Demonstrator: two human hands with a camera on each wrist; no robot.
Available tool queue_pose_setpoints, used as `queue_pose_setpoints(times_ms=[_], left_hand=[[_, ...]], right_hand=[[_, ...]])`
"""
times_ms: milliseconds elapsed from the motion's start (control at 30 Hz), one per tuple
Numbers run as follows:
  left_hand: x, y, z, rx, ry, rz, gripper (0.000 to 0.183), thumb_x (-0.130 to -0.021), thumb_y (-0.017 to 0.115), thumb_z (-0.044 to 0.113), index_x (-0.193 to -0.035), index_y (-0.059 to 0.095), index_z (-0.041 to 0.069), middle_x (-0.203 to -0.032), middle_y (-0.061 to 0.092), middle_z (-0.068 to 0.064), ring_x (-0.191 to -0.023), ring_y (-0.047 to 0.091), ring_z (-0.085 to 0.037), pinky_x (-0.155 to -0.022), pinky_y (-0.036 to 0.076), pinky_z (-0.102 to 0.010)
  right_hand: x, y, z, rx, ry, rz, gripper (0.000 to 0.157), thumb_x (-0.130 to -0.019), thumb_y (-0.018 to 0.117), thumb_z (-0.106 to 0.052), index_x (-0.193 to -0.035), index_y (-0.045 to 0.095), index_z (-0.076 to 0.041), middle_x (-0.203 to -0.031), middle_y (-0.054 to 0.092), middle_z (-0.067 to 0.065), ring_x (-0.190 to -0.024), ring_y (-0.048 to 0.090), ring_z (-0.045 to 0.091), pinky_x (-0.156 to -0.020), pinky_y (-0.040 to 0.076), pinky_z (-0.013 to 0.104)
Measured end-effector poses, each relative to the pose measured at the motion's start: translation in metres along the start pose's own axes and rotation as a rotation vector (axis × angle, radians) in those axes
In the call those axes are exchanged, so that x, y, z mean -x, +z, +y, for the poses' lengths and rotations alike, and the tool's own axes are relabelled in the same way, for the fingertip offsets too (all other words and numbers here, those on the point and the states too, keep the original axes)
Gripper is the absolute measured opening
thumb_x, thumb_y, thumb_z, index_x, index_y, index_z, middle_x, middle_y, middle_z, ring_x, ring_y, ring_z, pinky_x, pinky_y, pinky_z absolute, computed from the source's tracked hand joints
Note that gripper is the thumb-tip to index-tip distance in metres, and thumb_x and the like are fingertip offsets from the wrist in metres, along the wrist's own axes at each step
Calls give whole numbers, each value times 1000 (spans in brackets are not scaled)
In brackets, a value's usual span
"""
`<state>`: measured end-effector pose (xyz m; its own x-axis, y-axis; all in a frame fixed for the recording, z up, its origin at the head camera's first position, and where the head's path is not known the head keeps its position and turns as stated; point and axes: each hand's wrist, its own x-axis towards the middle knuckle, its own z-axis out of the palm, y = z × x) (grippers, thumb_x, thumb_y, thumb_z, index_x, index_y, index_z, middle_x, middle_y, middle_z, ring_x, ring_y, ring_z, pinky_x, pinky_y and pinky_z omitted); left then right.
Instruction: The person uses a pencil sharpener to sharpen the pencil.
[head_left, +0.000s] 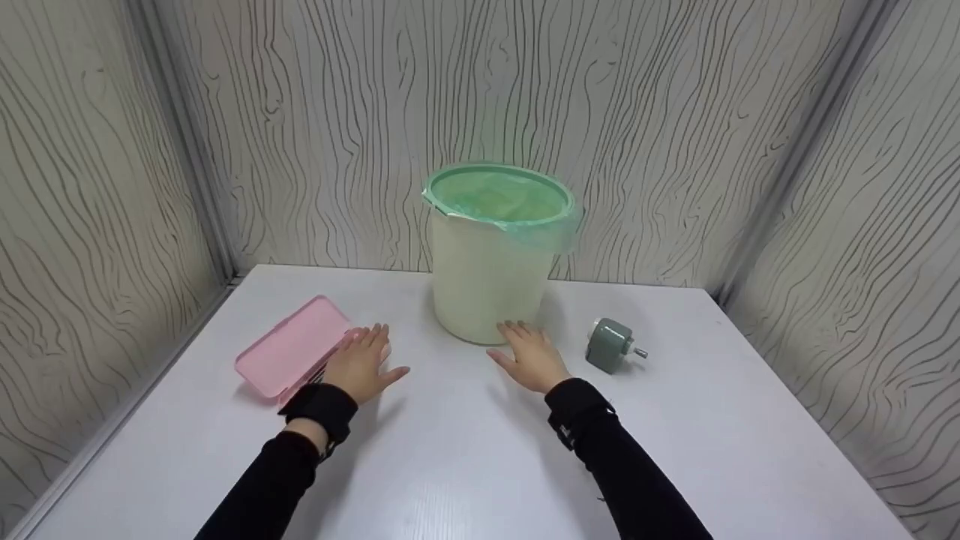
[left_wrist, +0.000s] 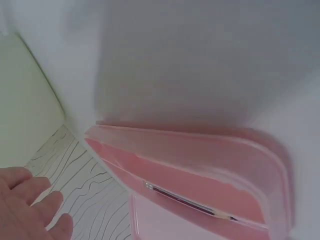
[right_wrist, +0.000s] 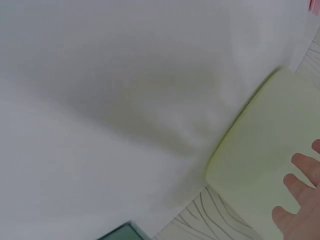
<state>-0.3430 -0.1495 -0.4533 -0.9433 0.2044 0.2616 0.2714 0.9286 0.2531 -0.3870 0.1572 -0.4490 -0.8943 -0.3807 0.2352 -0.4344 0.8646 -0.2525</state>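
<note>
1. The long pink plastic pencil case (left_wrist: 200, 155) lies on the left side, with its pink lid (head_left: 289, 349) folded back to the far left. A thin dark pencil (left_wrist: 185, 201) with a pale, pointed end lies inside.
2. I think the case is light, stiff and a bit slippery. I would hold it by its long sides. The hinge could crack if bent hard, and tipping it could spill the pencil.
3. My left hand (head_left: 360, 364) is over the near right part of the case. Its fingers are stretched out and it holds nothing. In the left wrist view, they are apart from the case.
4. My right hand (head_left: 534, 358) is by the bottom of the tall cream round bin (head_left: 480, 277), its fingers spread and holding nothing. I cannot tell if they touch it.
5. The bin stands in the far middle, with a thin green plastic bag (head_left: 551, 234) over its rim.
6. On the right is a small dark green boxy pencil sharpener (head_left: 609, 345) with a metal crank (head_left: 640, 353).
7. The table (head_left: 457, 450) is white, flat and looks smooth, so things may slide.
8. Pale walls (head_left: 337, 135) with wavy dark lines stand behind it and at both sides.
</note>
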Motion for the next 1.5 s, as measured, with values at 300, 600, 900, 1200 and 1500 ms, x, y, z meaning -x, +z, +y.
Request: queue_pose_setpoints(times_ms=[300, 600, 900, 1200, 1500], left_hand=[[43, -10, -32, 12, -64, 52, 80, -92, 73, 41, -144, 47, -14, -150, 50, -33, -143, 47, -47, -118, 37, -59], [73, -10, -51, 11, -126, 152, 80, -86, 81, 37, -137, 51, -17, -137, 58, -37, -127, 58, -50, -107, 48, -58], [83, -8, -52, 77, -207, 147, 77, -85, 83, 35, -137, 54, -13, -131, 63, -34, -119, 64, -46, -99, 53, -57], [80, -8, -54, 73, -233, 119, 76, -86, 82, 34, -137, 53, -14, -123, 67, -31, -101, 67, -36, -93, 56, -53], [78, -9, -60, 103, -261, 62, 75, -85, 84, 32, -133, 53, -16, -111, 69, -27, -89, 66, -31, -83, 57, -53]], right_hand=[[-19, 27, -41, -39, -179, -17, 52, -102, 62, -35, -144, 56, -4, -146, 61, 17, -140, 53, 38, -119, 37, 56], [-35, 51, -74, 2, -309, 16, 37, -99, 68, -24, -131, 67, -6, -132, 72, 10, -129, 64, 30, -112, 48, 42], [-55, 64, -122, -3, -359, -37, 21, -99, 67, -14, -119, 75, -10, -118, 78, 3, -114, 72, 19, -100, 56, 31], [-78, 81, -164, 97, -419, -57, 17, -100, 66, -15, -112, 79, -17, -108, 80, -5, -100, 74, 10, -91, 57, 23], [-91, 97, -196, 127, -450, -43, 15, -98, 67, -15, -101, 81, -21, -96, 80, -9, -82, 67, 5, -80, 52, 15]])
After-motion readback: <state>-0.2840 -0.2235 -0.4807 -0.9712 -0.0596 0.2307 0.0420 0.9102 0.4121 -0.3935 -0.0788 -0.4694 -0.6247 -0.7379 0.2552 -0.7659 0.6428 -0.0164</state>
